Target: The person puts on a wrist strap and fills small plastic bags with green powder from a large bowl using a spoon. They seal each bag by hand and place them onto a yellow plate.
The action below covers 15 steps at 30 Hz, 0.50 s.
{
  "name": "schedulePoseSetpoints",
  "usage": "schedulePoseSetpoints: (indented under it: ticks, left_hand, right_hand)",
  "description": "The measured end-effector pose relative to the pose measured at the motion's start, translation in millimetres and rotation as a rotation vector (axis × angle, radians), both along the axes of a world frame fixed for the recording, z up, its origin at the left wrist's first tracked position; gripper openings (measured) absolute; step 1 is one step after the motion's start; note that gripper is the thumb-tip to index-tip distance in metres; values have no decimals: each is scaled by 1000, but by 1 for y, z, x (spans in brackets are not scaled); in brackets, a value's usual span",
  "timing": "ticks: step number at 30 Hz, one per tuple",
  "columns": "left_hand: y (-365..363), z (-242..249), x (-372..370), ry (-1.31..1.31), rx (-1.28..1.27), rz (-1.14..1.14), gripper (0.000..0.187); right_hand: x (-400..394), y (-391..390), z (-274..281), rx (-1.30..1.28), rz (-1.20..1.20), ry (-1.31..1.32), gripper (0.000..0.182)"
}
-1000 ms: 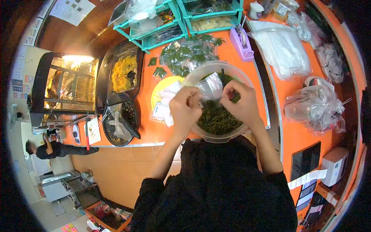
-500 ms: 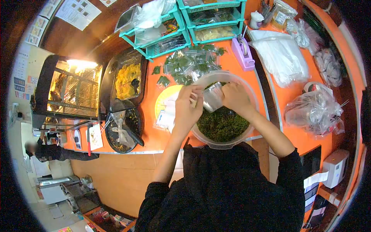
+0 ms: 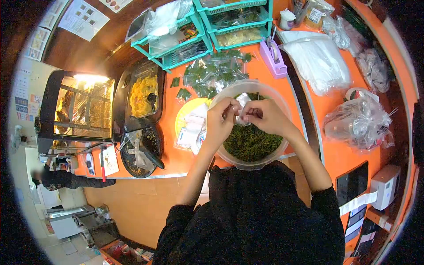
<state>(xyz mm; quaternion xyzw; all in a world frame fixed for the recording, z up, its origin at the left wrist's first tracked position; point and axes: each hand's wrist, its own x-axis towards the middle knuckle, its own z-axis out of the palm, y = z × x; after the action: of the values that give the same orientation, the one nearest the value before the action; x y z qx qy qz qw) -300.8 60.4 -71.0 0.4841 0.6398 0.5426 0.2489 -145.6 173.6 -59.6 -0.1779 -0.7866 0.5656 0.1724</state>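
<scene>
A round translucent tub [image 3: 286,137] holds a mass of chopped dark green leaves [image 3: 251,142]. Over its upper part, my left hand [image 3: 222,115] and my right hand [image 3: 264,115] meet with fingers pinched on a small clear plastic bag [image 3: 242,102]. The bag hangs between them; what it contains cannot be made out. Left of the tub, a yellow plate [image 3: 184,115] carries flat white and blue packets [image 3: 192,129]. Small clear bags of green leaves [image 3: 213,74] lie spread behind the tub.
Teal stacked trays [image 3: 240,24] stand at the back, beside a purple tape dispenser [image 3: 274,59]. Plastic bags [image 3: 319,64] lie right. A yellow food tray [image 3: 145,95], dark pan [image 3: 137,154] and lit cabinet [image 3: 84,108] are left. Another person [image 3: 55,176] stands far left.
My right hand has drawn back out of the wider silvery bag opening, and both hands now pinch the bag close together. The view has shifted slightly.
</scene>
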Motion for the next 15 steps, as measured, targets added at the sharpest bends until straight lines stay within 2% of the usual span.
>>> schedulePoseSetpoints:
  ticks: [2,3,4,5,7,8,9,10,12,13,14,15]
  left_hand:
    - [0,14,12,-66,38,-11,6]
    - [1,26,24,-172,115,94,4]
    - [1,32,31,-278,192,201,11]
    - [-3,30,27,-277,189,203,11]
    - [-13,27,11,251,-95,-44,16]
    - [-17,27,11,252,-98,-43,16]
    - [-20,27,11,48,-166,-87,17]
    - [-22,28,11,-156,-233,-130,20]
    - [-26,29,10,-123,-257,-135,19]
    - [-27,29,10,-90,-280,-144,19]
    - [-28,25,12,-90,-281,-144,19]
    - [-28,20,15,187,-186,-91,16]
  right_hand:
    - [1,-5,14,38,-39,-43,6]
    - [1,-7,18,79,-76,-87,5]
    - [1,-8,16,75,-75,-86,5]
    - [1,-10,12,89,-79,-12,6]
    - [1,-11,7,102,-82,65,7]
    - [1,-11,5,-44,-62,89,9]
    - [1,-12,4,-190,-43,113,10]
    - [2,-11,6,-191,-42,114,10]
    - [5,-7,15,-217,7,-61,12]
    - [3,-12,12,-219,9,-62,12]
    - [1,-19,7,26,-89,26,12]
    - [-1,-23,4,273,-187,114,13]
